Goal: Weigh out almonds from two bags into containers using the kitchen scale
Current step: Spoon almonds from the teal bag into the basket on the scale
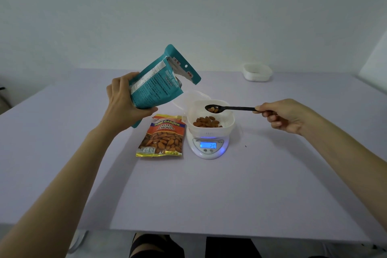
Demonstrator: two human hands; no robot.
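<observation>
Right hand (pixel 281 116) holds spoon (pixel 230 108) over container (pixel 209 120).

home-like rm: plain table (pixel 230 184), kitchen scale (pixel 208 145)

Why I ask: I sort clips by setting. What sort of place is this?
Likely a plain room used as a makeshift food-weighing spot, not a fitted kitchen: bare white wall, lilac table, kitchen scale.

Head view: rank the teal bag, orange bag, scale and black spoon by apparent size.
1. teal bag, though it is held up nearer the camera.
2. orange bag.
3. scale, partly covered by the white container.
4. black spoon, long but thin.
</observation>
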